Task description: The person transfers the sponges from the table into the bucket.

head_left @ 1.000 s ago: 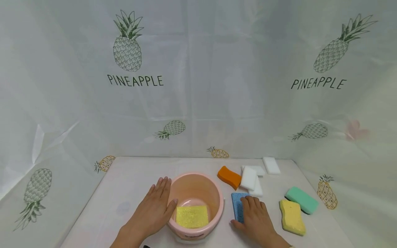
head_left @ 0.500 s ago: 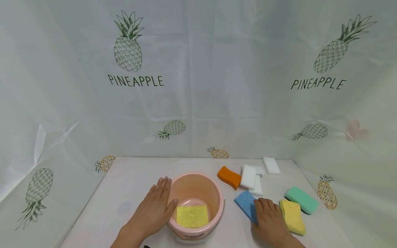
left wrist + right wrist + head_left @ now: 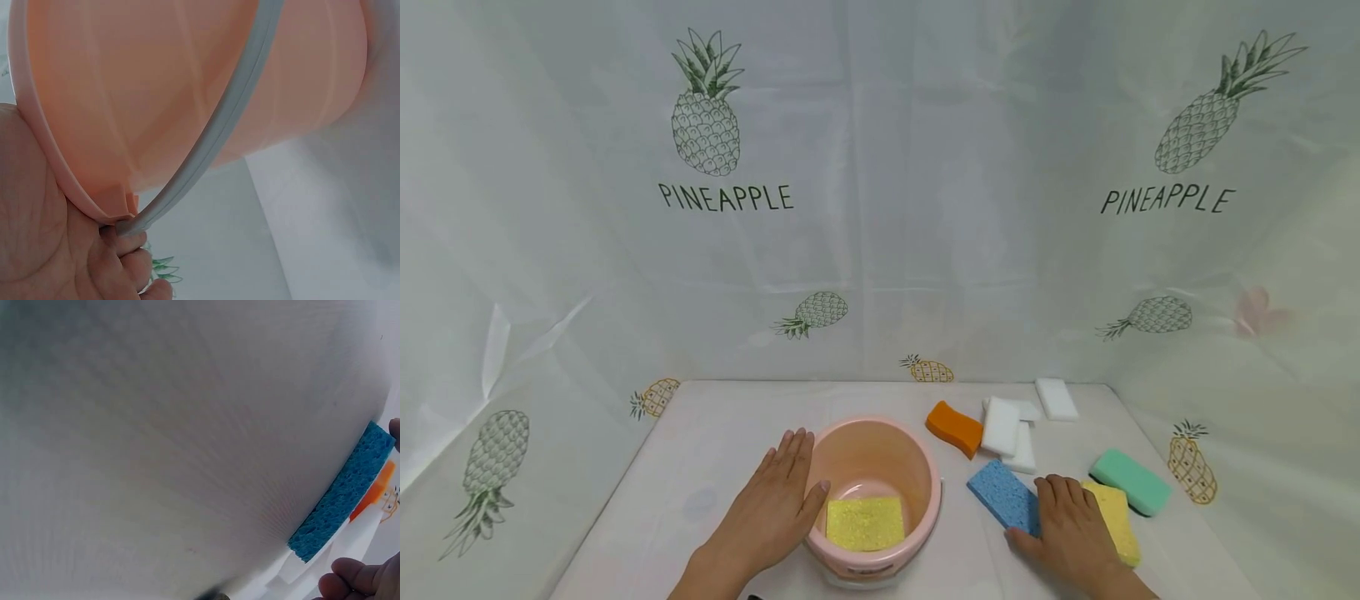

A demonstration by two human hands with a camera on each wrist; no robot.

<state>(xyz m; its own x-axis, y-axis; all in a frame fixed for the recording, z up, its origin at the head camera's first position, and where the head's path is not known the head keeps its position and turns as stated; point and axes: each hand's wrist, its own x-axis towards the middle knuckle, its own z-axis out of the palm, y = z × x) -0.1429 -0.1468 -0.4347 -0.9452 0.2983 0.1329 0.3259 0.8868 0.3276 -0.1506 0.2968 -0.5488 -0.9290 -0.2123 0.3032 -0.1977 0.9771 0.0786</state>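
"PINEAPPLE" reads twice, in dark capitals printed on the sheet (image 3: pixel 940 250). One copy, the left word (image 3: pixel 726 197), stands well beyond the left grip (image 3: pixel 767 504), under an upright pineapple (image 3: pixel 706 133). The other, the right word (image 3: pixel 1168 201), stands well beyond the right grip (image 3: pixel 1069 525) and off to its right, its letters slanting, under a tilted pineapple (image 3: pixel 1197 132). To the left grip's right, the bucket (image 3: pixel 925 442) carries a small dark label (image 3: pixel 871 571) below its front rim, too small to read.
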